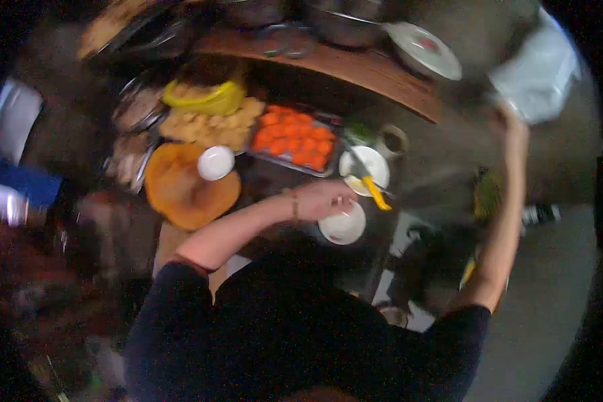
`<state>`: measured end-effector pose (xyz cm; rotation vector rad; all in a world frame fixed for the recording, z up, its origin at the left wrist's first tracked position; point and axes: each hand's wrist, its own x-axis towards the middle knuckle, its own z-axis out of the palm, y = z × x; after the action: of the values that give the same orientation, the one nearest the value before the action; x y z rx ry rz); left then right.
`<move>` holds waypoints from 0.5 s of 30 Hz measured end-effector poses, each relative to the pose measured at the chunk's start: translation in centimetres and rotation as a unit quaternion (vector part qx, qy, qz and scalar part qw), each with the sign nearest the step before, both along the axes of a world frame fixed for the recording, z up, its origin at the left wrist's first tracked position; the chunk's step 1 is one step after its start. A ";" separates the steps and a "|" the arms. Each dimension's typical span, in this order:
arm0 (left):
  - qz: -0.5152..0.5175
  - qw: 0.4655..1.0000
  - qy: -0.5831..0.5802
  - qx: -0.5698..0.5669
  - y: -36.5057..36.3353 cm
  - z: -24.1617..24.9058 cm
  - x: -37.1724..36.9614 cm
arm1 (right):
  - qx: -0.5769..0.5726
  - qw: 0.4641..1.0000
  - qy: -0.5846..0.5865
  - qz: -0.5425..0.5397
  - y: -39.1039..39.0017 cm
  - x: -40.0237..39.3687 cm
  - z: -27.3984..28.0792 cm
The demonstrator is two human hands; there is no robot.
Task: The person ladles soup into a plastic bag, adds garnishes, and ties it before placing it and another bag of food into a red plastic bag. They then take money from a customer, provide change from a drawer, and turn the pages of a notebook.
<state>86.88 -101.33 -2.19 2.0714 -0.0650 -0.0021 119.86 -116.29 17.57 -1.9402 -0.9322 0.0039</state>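
My left hand is at the middle, its fingers curled at the upper rim of a small white bowl. Just beyond that bowl is a white dish with a yellow-handled knife lying across it. Far out to the right, my right hand is closed at the lower edge of a pale, whitish plastic bag; motion smears its fingers.
Orange pieces fill a tray. Left of it are pale yellow chunks, a yellow bag and a round wooden board bearing a white cup. A wooden shelf with pots runs behind.
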 end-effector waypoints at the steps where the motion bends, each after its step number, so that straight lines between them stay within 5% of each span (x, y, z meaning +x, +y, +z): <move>1: 0.055 0.996 -0.066 -0.034 -0.2 0.9 1.3 | -0.040 0.993 -0.109 -0.018 0.8 -5.0 -0.9; 3: 0.121 0.947 -0.151 -0.255 -1.2 3.7 3.3 | -0.368 0.853 -0.354 0.110 1.3 -10.1 -4.0; 5: 0.145 0.956 -0.150 -0.205 -2.1 5.0 4.3 | -0.424 0.798 -0.372 0.212 0.9 -15.4 -8.9; 6: 0.121 0.952 -0.108 -0.261 -2.4 4.5 4.9 | -0.272 0.854 -0.328 0.299 0.3 -17.9 -10.4; 9: 0.100 0.937 -0.116 -0.314 -2.2 1.6 5.2 | -0.375 0.841 -0.211 0.329 0.6 -24.2 -15.3; 12: 0.102 0.946 -0.034 -0.307 -0.9 -1.3 3.9 | -0.290 0.871 -0.152 0.366 -0.4 -28.9 -16.0; 15: 0.084 0.943 0.023 -0.322 0.3 -1.0 1.2 | -0.223 0.906 -0.070 0.351 -1.6 -30.1 -10.9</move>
<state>88.11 -101.08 -3.21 1.4133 0.1272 0.0686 89.72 -117.90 6.63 -1.9059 -1.8128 0.5444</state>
